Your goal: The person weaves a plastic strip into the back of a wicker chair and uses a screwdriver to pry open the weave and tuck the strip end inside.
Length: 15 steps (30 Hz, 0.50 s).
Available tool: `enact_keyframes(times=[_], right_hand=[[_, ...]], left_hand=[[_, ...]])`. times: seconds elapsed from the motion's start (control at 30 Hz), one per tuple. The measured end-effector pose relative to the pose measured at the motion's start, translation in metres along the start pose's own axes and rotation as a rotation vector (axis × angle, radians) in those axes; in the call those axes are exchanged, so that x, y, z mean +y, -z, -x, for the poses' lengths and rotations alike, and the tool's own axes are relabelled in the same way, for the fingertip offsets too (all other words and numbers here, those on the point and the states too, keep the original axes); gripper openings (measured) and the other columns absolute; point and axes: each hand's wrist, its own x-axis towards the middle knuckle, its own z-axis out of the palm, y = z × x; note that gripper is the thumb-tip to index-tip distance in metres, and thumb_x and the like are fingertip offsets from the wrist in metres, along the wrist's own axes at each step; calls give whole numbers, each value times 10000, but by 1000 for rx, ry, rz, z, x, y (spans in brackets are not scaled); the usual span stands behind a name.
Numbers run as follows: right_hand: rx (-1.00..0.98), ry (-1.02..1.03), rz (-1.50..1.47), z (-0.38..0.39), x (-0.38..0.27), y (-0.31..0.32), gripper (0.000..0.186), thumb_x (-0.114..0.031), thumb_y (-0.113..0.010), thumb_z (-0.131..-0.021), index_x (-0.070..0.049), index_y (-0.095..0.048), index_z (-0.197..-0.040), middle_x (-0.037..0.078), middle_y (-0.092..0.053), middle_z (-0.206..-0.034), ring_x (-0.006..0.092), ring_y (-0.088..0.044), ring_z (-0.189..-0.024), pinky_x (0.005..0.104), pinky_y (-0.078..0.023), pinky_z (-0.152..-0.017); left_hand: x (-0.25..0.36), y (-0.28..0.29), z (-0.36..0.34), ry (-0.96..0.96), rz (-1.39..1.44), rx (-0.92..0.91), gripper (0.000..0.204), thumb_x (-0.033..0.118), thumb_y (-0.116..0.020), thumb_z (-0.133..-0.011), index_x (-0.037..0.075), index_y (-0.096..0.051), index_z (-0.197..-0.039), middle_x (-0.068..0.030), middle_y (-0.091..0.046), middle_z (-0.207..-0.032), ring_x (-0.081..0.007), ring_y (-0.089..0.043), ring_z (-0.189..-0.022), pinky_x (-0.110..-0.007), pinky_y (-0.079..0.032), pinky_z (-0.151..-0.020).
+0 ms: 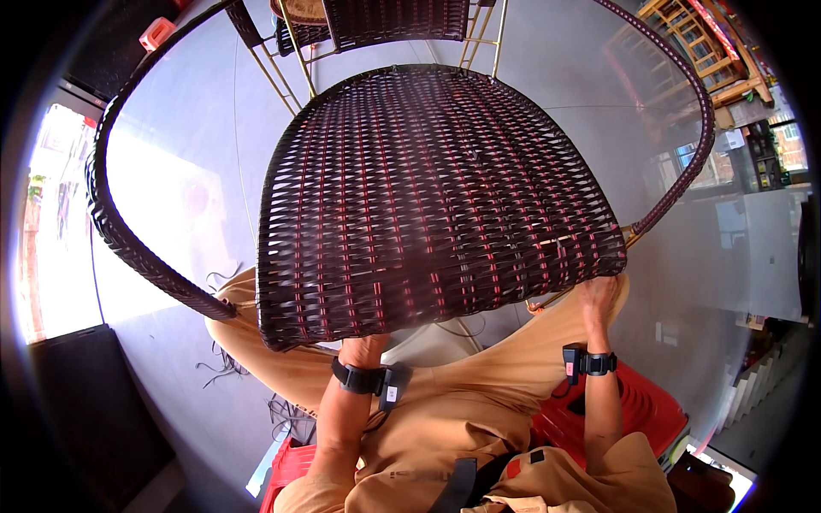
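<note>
A dark brown woven chair seat (445, 188) with red strands running through it is tilted up in front of me. A wrapped armrest (107, 171) loops out on each side. My left hand (366, 344) reaches under the seat's near edge; only its wrist side shows, and the fingers are hidden. My right hand (601, 293) is against the underside of the near right corner, its fingers out of sight behind the weave. A pale loose strand end (556, 241) sticks out near that corner. Black bands with small boxes are on both wrists.
Another woven chair (398, 21) with gold metal legs stands beyond. Cut dark strands (224, 368) lie on the floor at left. A red plastic stool (641, 410) is beside my right arm. Wooden frames (705, 47) are stacked far right; a dark panel (94, 410) stands lower left.
</note>
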Motion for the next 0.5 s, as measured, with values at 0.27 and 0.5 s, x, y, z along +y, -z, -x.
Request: enact_keyframes(times=[0.27, 0.5], right_hand=[[-14, 201, 7, -10, 9, 11, 437, -185, -754, -674, -28, -551, -1027, 137, -532, -1012, 347, -471, -974, 461, -348, -907], [-170, 51, -895, -29, -36, 46, 659, -77, -756, -679, -83, -363, -1208, 64, -439, -1125, 195, -470, -1047, 337, -414, -902]], left_hand=[[-22, -13, -1, 336, 851, -53, 338, 197, -509, -931, 50, -468, -1232, -60, -531, -1184, -169, -500, -1047, -320, -450, -895], [-27, -12, -3, 375, 1203, -35, 308, 162, -515, -931, 38, -484, -1211, -46, -547, -1136, -143, -510, -995, -302, -467, -870]])
